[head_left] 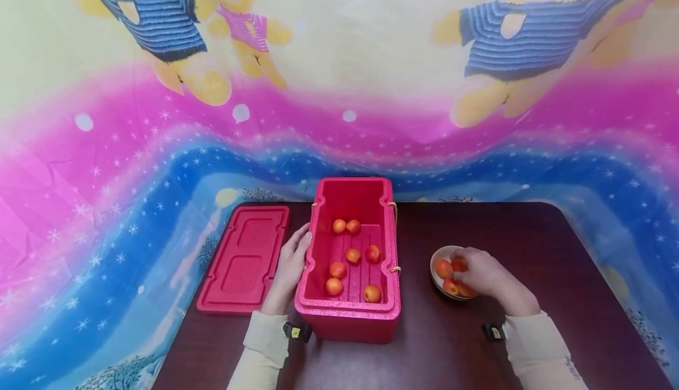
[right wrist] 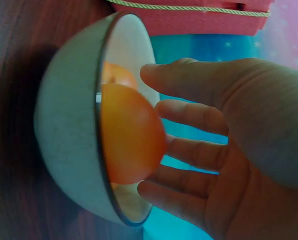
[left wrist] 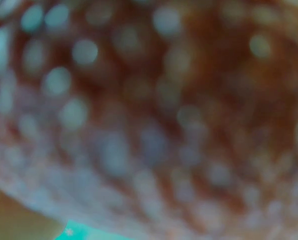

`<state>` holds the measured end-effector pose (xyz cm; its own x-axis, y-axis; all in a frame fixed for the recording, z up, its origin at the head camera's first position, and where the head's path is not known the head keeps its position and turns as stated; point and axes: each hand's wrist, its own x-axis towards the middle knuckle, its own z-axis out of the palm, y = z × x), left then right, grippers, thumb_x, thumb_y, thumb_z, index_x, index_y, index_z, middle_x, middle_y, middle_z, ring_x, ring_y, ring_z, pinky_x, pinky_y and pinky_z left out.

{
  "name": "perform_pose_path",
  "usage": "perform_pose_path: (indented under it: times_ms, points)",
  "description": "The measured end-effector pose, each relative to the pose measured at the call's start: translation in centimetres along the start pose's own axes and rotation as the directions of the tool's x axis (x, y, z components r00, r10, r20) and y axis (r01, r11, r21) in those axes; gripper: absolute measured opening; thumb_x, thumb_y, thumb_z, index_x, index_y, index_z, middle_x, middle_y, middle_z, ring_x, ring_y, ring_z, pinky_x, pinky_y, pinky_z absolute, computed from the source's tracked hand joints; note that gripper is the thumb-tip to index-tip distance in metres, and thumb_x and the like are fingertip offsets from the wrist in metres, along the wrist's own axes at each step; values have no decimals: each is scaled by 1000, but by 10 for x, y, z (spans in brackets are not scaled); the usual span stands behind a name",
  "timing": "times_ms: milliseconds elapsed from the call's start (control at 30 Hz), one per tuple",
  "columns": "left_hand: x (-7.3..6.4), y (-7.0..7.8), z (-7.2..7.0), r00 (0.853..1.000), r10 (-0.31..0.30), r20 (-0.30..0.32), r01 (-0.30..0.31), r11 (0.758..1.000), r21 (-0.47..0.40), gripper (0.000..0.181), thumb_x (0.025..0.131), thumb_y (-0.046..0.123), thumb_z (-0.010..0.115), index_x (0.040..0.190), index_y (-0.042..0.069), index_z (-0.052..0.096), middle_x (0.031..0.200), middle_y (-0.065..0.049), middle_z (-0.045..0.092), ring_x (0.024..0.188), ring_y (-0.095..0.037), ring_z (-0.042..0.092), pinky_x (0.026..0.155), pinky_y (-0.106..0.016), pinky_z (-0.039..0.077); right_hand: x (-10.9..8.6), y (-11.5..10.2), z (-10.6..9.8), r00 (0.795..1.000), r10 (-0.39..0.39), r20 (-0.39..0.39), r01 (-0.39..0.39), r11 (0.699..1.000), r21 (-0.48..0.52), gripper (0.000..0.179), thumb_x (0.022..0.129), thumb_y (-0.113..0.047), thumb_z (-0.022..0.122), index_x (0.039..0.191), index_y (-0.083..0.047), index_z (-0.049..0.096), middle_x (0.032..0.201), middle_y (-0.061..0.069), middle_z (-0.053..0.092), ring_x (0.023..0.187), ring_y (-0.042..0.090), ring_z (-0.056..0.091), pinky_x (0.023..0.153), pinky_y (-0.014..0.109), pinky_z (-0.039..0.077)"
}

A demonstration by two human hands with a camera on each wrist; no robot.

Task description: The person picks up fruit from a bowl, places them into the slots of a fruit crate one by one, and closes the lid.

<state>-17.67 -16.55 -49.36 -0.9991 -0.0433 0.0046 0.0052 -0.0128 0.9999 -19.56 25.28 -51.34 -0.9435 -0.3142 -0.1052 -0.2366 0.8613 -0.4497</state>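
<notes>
My right hand is over a small pale bowl with a dark rim, at the right of the box. In the right wrist view its fingers are spread around an orange-red apricot, fingertips right at the fruit and none curled round it. Other apricots sit in the bowl, partly hidden by the hand. My left hand rests with extended fingers along the left wall of a red foam box. Several apricots lie spread on the box's floor. The left wrist view is a close blur.
A red lid lies flat left of the box. Cord loops hang on the box's right side. All stands on a dark wooden table, with a patterned cloth behind it.
</notes>
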Motion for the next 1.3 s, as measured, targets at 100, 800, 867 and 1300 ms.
perform_pose_path:
  times_ms: [100,800,867,1300]
  points:
    - [0,0,-1,1000,-5,2,5,1000,4,54,105,38,54,152,11,46,143,-19,55,123,-36,59,99,-44,54,0,1,4,1000,-10,-2,10,1000,7,39,86,-14,78,118,4,65,105,18,66,88,29,58,79,50,55]
    - [0,-2,-1,1000,-10,-17,10,1000,6,51,105,36,54,150,12,48,141,-17,57,120,-34,61,95,-40,56,5,9,24,999,29,-22,-28,998,56,28,85,-18,80,107,-4,69,99,10,67,88,28,60,81,52,56]
    - [1,-2,-1,1000,-6,-19,6,1000,8,51,105,35,54,150,12,49,140,-17,58,119,-33,61,95,-39,56,6,9,25,999,37,-25,-36,998,61,30,85,-19,80,108,-4,68,101,11,67,89,29,60,82,53,56]
    - [2,-1,0,1000,-6,-15,7,999,34,54,105,37,53,151,10,46,141,-19,56,119,-34,61,95,-40,56,11,12,31,997,-7,-81,13,997,78,42,84,-13,79,125,-8,66,119,15,66,101,32,61,92,60,52]
